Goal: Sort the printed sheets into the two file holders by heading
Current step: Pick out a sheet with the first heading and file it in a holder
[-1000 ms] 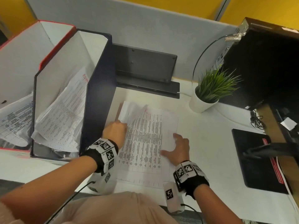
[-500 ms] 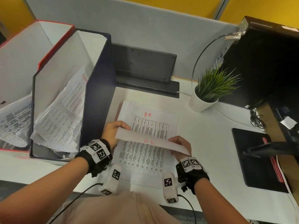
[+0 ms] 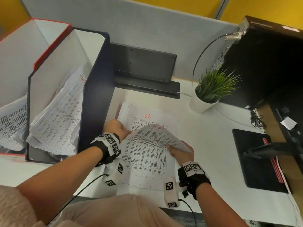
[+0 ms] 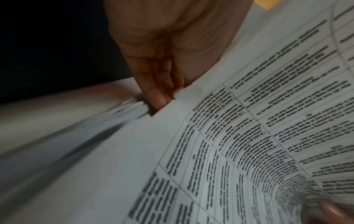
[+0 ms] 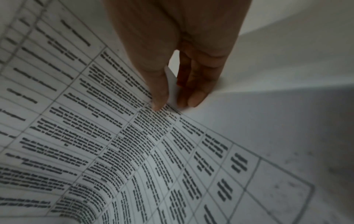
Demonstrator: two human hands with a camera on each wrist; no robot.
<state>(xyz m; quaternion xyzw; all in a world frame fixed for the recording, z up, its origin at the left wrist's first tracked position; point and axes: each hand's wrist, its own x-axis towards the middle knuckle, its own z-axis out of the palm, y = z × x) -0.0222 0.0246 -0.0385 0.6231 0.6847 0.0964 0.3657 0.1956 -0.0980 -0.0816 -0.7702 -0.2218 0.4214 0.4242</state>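
Observation:
A printed sheet (image 3: 147,145) with a table on it curls up off the stack (image 3: 157,118), whose top page is headed "H.R" in red. My left hand (image 3: 117,129) pinches the sheet's left edge, fingers (image 4: 159,97) under the paper. My right hand (image 3: 178,152) pinches its right edge between thumb and fingers (image 5: 197,97). A dark blue file holder (image 3: 96,95) stands just left of the stack with several sheets inside, one headed "ADM". A red file holder (image 3: 49,46) stands further left, also holding sheets.
A potted green plant (image 3: 211,89) stands right of the stack. A black stand (image 3: 144,69) sits behind it against the grey partition. A black pad (image 3: 255,159) and a dark monitor (image 3: 265,63) are at the right.
Both hands took hold of the top sheet and lifted it off the stack, curling it upward. The "H.R" heading of the page beneath came into view.

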